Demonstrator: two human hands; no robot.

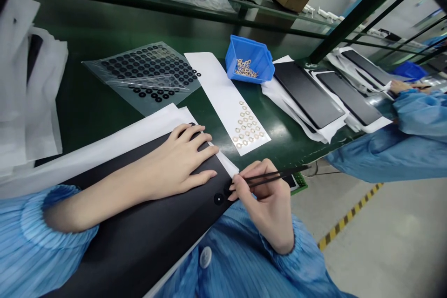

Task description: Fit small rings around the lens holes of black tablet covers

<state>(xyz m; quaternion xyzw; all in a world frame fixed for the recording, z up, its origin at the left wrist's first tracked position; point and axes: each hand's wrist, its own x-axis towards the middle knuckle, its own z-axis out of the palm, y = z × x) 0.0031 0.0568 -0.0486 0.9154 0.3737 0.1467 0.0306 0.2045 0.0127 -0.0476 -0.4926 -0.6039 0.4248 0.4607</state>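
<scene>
Our left grip (179, 163) lies wide on the panel (139, 237), long axis near-left to far-right; our right grip (270, 200) pinches tweezers (296, 169), tips leftward.

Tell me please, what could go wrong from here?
The right hand holds black tweezers right by the black panel; their tips might scratch it. The panel seems to reach past the table edge, so it could tip if the left hand lifts.

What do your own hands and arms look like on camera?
Both hands, left and right, are bare, with no gloves and short nails. The forearms go into loose blue sleeves with gathered, elastic-looking cuffs.
</scene>
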